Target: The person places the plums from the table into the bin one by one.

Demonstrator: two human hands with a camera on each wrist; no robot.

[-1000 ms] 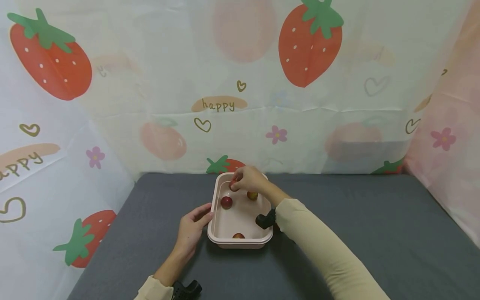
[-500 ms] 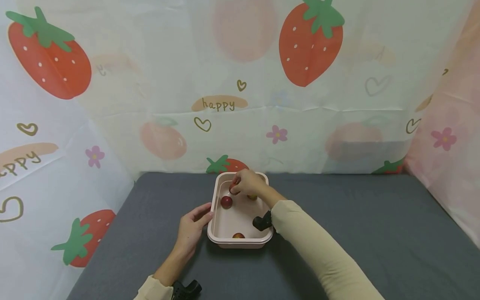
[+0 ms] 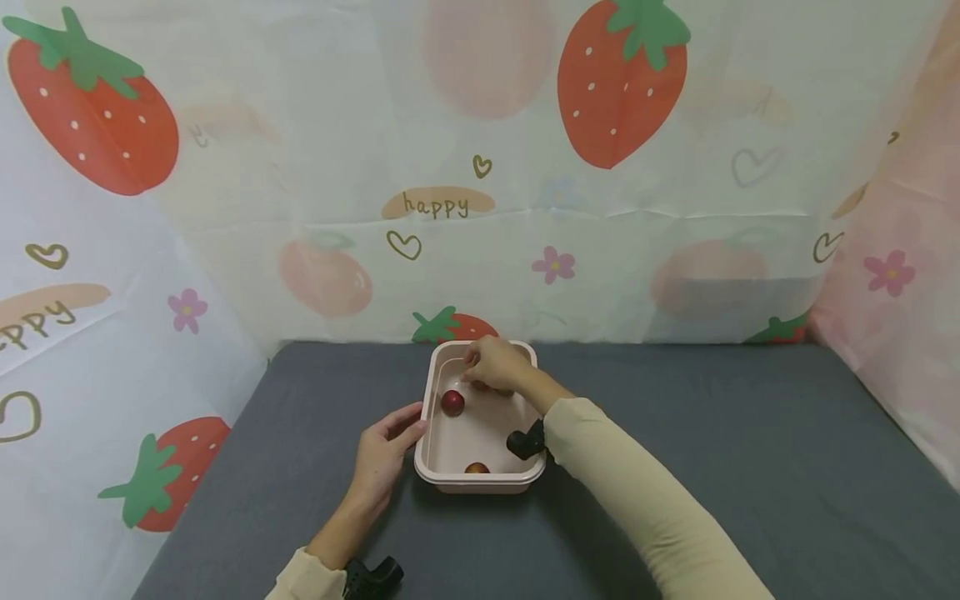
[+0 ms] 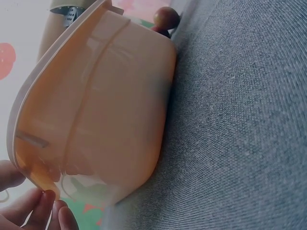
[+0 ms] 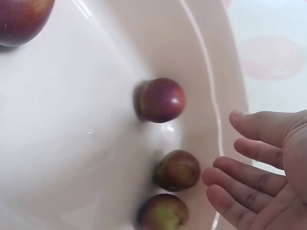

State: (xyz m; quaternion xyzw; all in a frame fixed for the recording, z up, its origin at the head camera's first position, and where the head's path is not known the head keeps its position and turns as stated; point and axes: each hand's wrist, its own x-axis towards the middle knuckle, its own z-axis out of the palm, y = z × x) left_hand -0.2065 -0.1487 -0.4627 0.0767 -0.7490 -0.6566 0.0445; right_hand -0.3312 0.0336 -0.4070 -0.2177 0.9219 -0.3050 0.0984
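A pale pink plastic tub (image 3: 480,478) stands on the table with several dark red plums inside. My left hand (image 3: 381,458) holds the tub's left side, its thumb and fingertips at the rim (image 4: 18,110). At the far end, my right hand (image 3: 498,364) reaches inside, fingers apart and nothing between them. In the right wrist view one plum (image 5: 180,170) lies just off the fingertips, a greener plum (image 5: 165,211) beside it and a red plum (image 5: 165,100) further along. Another plum (image 3: 477,468) lies at the tub's near end.
Grey cloth (image 3: 337,375) covers the table. In the left wrist view, more fruit (image 4: 166,18) shows past the tub's end at table level. A strawberry-print curtain (image 3: 637,208) hangs behind. Black cameras (image 3: 525,442) sit at both wrists.
My right hand held a plum at the tub's far end; it has let go, and its fingers have spread. The left hand and tub have stayed put.
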